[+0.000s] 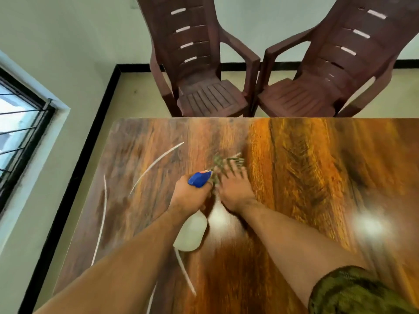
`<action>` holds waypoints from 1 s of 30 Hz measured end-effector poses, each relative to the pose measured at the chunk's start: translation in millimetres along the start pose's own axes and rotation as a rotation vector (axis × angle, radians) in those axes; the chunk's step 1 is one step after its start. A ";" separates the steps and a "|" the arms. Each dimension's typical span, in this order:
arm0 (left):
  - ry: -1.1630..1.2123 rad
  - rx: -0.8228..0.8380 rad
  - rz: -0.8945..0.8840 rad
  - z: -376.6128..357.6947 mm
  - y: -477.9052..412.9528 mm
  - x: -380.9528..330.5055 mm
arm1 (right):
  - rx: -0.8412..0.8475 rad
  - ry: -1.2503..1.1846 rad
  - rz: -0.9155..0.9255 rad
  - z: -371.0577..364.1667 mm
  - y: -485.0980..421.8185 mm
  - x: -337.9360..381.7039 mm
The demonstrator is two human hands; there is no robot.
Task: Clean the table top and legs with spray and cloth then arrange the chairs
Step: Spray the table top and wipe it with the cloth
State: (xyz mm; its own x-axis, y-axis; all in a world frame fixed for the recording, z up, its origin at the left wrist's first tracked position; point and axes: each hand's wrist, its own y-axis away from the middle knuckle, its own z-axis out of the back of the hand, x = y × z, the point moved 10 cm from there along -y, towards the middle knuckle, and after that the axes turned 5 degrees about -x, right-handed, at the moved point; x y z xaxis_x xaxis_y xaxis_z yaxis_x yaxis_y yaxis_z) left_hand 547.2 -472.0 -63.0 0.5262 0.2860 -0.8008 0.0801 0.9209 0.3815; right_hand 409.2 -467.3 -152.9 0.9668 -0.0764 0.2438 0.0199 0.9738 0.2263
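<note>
My left hand [190,196] grips a white spray bottle [191,232] by its neck, with the blue trigger head [199,179] pointing away from me over the glossy wooden table top [306,177]. Right beside it, my right hand [235,189] lies on a green cloth [226,163] on the table, fingers spread forward over it; the image is motion-blurred here. Only the cloth's far edge shows past my fingers. Two dark brown plastic chairs stand at the table's far edge, one at the left [204,64] and one at the right [328,71].
A wall with a barred window [20,123] runs along the left, with a strip of floor [95,123] between it and the table. The chairs back onto the far wall [260,23]. White curved lines mark the table's left half.
</note>
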 end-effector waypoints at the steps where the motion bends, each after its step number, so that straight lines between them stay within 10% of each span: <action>1: 0.009 -0.002 0.015 -1.4 -7.2 -1.5 | 0.025 0.013 0.190 2.4 -0.7 10.5; 4: 0.026 -0.006 0.032 -2.6 -29.2 -7.6 | 0.029 0.065 0.303 16.6 -41.7 -24.6; 8: 0.027 -0.009 0.030 -3.3 -55.0 -11.4 | -0.170 -0.024 -0.364 45.7 -90.0 -97.9; 13: 0.011 -0.017 0.031 -2.0 -73.1 -15.5 | -0.033 0.066 0.314 39.2 -115.8 -45.8; 18: -0.019 -0.041 0.024 12.6 -84.9 -16.3 | -0.240 -0.005 -0.459 64.5 -143.2 -112.1; 23: -0.074 -0.048 -0.016 19.9 -88.5 -17.5 | -0.041 0.007 0.374 45.2 -158.4 -13.3; 27: -0.078 -0.031 -0.047 24.3 -77.8 -15.3 | -0.273 -0.077 -0.395 67.8 -168.7 -84.9; 30: -0.128 -0.018 -0.079 26.8 -68.2 -12.1 | -0.178 -0.033 0.033 55.2 -181.3 -7.5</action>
State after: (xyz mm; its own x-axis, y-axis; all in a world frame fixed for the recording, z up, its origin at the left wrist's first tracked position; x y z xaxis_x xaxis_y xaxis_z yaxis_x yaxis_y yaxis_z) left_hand 558.0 -545.3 -66.9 0.6226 0.1771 -0.7623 0.1112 0.9442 0.3102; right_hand 384.2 -655.1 -143.7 0.9587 -0.0483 0.2801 0.0363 0.9982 0.0478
